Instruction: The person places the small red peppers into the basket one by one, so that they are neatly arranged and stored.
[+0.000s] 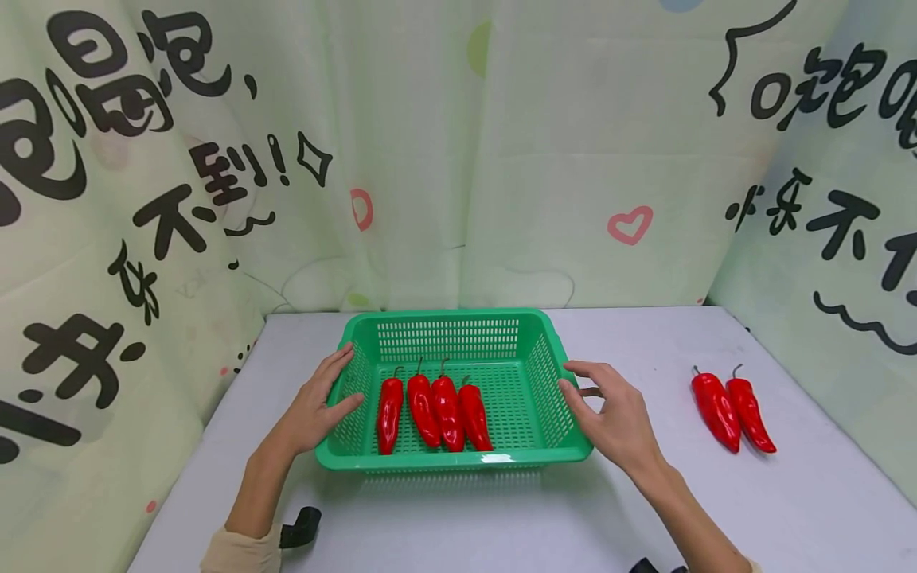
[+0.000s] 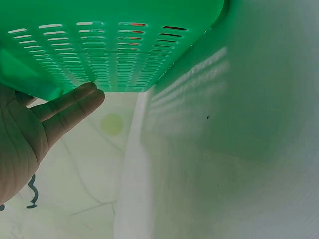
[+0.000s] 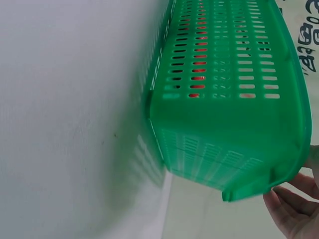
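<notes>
Both hands are on the basket (image 1: 401,461), one per end, so it sits squarely between the grips. Left hand (image 1: 318,410) grips the left rim: thumb over the inside, fingers along the outside; left wrist view has two fingers extended beneath the rim, by the slotted wall. Right hand (image 1: 619,406) pinches the right rim, thumb and index at the edge, other fingers just outside and under the lip in the right wrist view. Grip force: can't tell. Four peppers (image 1: 446,410) lie in the basket, side by side, stems toward the far wall, left of center, nearer the left hand than the right; neither hand touches them. Two loose peppers (image 1: 716,410) lie side by side on the white table (image 1: 458,529), right of the right hand, well apart from it. Printed curtain (image 1: 537,159) behind.
</notes>
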`<state>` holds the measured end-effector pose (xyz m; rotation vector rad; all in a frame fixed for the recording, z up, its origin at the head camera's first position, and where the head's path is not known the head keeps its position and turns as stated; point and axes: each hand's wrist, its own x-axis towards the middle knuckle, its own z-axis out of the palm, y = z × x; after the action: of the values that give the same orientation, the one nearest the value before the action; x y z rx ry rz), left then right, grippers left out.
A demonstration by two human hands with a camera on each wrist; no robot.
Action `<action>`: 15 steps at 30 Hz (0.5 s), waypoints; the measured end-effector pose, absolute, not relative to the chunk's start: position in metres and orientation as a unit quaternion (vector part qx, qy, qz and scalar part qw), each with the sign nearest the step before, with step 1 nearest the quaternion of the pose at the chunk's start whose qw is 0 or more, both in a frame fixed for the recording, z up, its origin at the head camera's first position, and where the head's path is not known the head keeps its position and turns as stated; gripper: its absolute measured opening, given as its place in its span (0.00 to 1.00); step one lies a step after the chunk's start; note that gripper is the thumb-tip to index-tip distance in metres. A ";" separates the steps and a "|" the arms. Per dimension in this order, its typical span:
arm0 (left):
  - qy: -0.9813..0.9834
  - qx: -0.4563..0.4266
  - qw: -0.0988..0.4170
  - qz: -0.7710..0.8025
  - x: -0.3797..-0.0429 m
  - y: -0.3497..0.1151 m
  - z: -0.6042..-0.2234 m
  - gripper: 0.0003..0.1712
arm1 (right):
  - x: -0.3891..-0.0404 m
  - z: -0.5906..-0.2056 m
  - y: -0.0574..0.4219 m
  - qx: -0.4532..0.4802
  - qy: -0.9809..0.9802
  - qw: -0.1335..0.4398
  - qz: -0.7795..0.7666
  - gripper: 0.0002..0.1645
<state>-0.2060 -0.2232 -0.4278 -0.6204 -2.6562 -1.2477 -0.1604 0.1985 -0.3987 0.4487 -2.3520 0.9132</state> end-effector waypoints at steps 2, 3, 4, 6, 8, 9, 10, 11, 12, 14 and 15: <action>-0.884 -0.206 0.071 -0.414 -0.205 -0.223 -0.428 0.42 | -0.161 -0.398 0.201 0.161 -0.881 0.283 0.342 0.19; -0.884 -0.205 0.071 -0.415 -0.205 -0.223 -0.428 0.42 | -0.161 -0.398 0.202 0.158 -0.883 0.281 0.342 0.19; -0.883 -0.205 0.070 -0.415 -0.205 -0.223 -0.428 0.42 | -0.161 -0.398 0.204 0.154 -0.884 0.280 0.341 0.19; -0.883 -0.205 0.069 -0.416 -0.205 -0.223 -0.428 0.42 | -0.161 -0.398 0.206 0.149 -0.886 0.279 0.338 0.20; -0.883 -0.205 0.068 -0.416 -0.205 -0.223 -0.427 0.41 | -0.162 -0.399 0.209 0.146 -0.888 0.280 0.334 0.20; -0.883 -0.205 0.068 -0.417 -0.205 -0.223 -0.427 0.41 | -0.162 -0.399 0.210 0.144 -0.889 0.281 0.332 0.20; -0.883 -0.205 0.068 -0.417 -0.205 -0.223 -0.427 0.41 | -0.162 -0.400 0.212 0.143 -0.889 0.281 0.331 0.19; -0.883 -0.204 0.068 -0.416 -0.204 -0.223 -0.427 0.41 | -0.163 -0.400 0.213 0.141 -0.890 0.282 0.329 0.19; -0.883 -0.204 0.067 -0.417 -0.204 -0.223 -0.427 0.42 | -0.163 -0.400 0.214 0.139 -0.891 0.282 0.328 0.19; -0.883 -0.204 0.068 -0.418 -0.204 -0.222 -0.427 0.41 | -0.164 -0.400 0.217 0.135 -0.891 0.283 0.328 0.19; -0.883 -0.204 0.068 -0.417 -0.204 -0.222 -0.427 0.41 | -0.164 -0.400 0.218 0.132 -0.892 0.283 0.327 0.18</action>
<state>-0.2042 -0.2224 -0.4269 -0.6155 -2.6590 -1.2574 -0.1641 0.2183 -0.4004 0.3535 -2.3882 0.8751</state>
